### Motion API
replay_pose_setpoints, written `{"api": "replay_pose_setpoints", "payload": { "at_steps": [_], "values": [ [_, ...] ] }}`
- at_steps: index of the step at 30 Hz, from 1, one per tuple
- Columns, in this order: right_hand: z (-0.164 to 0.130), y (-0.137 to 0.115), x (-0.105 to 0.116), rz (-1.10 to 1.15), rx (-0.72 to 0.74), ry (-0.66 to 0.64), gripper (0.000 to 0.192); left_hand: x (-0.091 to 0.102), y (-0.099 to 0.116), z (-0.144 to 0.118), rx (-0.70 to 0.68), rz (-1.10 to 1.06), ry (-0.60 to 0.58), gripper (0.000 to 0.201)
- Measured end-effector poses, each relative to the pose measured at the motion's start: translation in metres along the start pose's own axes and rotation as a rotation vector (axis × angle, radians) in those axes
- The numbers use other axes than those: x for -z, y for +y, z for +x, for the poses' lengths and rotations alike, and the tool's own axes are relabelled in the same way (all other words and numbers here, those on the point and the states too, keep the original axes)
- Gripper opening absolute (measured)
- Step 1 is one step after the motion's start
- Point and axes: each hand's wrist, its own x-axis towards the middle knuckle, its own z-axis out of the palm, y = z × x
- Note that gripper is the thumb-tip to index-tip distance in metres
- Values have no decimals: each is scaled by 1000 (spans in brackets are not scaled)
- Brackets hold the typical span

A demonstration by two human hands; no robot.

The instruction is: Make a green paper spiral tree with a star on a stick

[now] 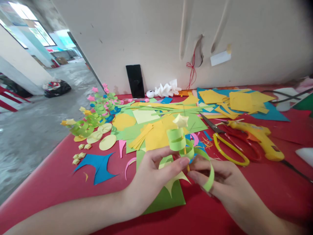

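Note:
My left hand (pixel 151 176) and my right hand (pixel 225 182) meet over the red table (pixel 49 189), both pinching a small paper tree (pixel 179 140): a green paper spiral wound round a thin stick, topped by a pale yellow folded star (pixel 181 120). The loose end of the green strip (pixel 210 176) curls over my right fingers. My left thumb and fingers press the spiral's lower coil. Under my hands lies a green paper sheet (pixel 168 199).
Scissors with yellow and red handles (pixel 230 147) and a yellow glue gun (pixel 259 137) lie to the right. Yellow, green and blue paper scraps (pixel 146 127) cover the middle. Finished spiral trees (pixel 83 127) stand at the left edge. A black phone (pixel 135 81) leans on the wall.

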Motion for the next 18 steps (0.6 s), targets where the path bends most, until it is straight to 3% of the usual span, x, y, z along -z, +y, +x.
{"api": "replay_pose_setpoints", "payload": {
  "at_steps": [9,18],
  "values": [
    [-6,14,6,-220,133,-21,14,-2,3,-1,-56,20,-35,12],
    [-5,5,0,-265,269,36,11,-1,3,-1,-41,30,-77,16]
  ]
}}
